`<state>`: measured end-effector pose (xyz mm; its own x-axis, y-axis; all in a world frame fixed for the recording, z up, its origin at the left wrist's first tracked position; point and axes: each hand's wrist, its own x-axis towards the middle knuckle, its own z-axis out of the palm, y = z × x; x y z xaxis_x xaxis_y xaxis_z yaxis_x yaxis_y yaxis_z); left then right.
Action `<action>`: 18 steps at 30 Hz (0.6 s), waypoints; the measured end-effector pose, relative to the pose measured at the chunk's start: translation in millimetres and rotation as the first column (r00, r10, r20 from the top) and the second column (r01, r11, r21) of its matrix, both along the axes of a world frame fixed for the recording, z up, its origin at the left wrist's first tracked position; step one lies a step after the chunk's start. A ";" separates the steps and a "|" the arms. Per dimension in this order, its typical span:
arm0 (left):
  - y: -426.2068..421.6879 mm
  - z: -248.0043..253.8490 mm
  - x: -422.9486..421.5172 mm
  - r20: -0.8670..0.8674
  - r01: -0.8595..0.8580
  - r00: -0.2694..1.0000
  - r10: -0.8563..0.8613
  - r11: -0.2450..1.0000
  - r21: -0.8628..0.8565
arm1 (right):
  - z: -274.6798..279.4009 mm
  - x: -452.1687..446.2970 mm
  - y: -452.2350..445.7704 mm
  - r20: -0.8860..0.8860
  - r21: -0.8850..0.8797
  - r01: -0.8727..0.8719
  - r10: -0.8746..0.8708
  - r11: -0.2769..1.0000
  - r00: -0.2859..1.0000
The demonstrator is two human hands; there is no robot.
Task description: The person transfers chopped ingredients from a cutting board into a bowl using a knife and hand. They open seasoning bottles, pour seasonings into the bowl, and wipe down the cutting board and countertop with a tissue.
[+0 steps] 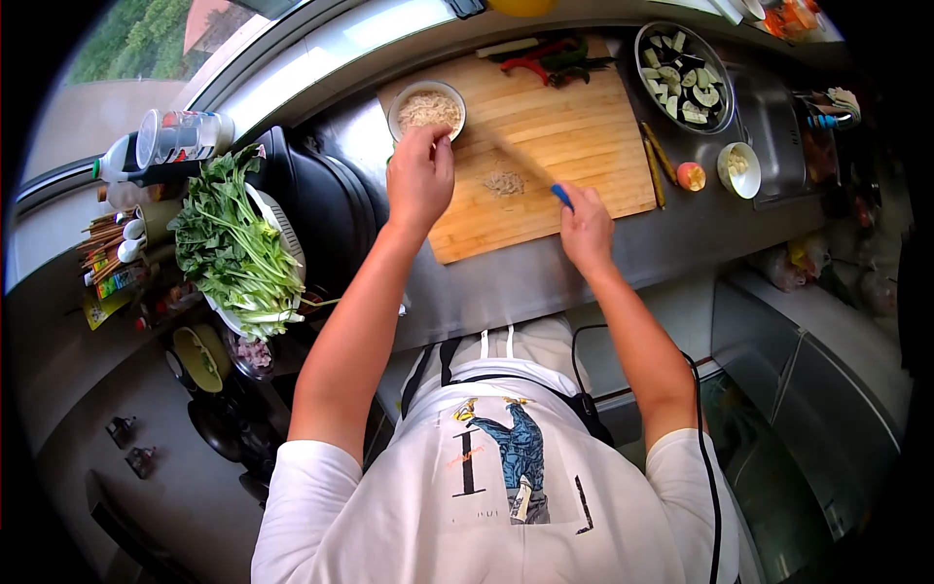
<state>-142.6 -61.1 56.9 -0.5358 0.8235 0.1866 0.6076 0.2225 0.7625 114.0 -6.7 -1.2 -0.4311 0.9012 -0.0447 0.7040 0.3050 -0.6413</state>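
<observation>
My right hand grips the knife by its handle, so fingers clear the blade; my left hand bunches beside the bowl — holding what, I can't tell.

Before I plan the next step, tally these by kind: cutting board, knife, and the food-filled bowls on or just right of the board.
Cutting board: 1
Knife: 1
White bowls, one at the board's left end and one by the sink: 2
Metal bowl: 1
Total: 5
</observation>
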 end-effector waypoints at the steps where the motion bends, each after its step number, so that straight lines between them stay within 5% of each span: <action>1: -6.3 -2.9 4.7 -0.008 0.004 1.000 -0.004 1.000 0.008 | -2.0 -0.5 5.7 -0.031 0.072 0.033 -0.031 0.997 0.999; 11: -60.8 -29.8 46.5 0.156 0.044 0.988 -0.017 0.984 -0.174 | -13.4 -28.2 70.7 0.112 0.076 0.209 -0.217 0.975 0.970; 18: -78.8 -35.9 51.8 0.202 0.076 0.979 -0.017 0.956 -0.284 | -10.0 -25.1 78.8 0.142 0.071 0.138 -0.147 0.988 0.979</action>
<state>-90.8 -139.9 21.0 -0.4975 0.8511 -0.1674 0.4682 0.4260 0.7741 88.9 72.1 -11.2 -0.2910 0.9559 -0.0409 0.8278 0.2301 -0.5116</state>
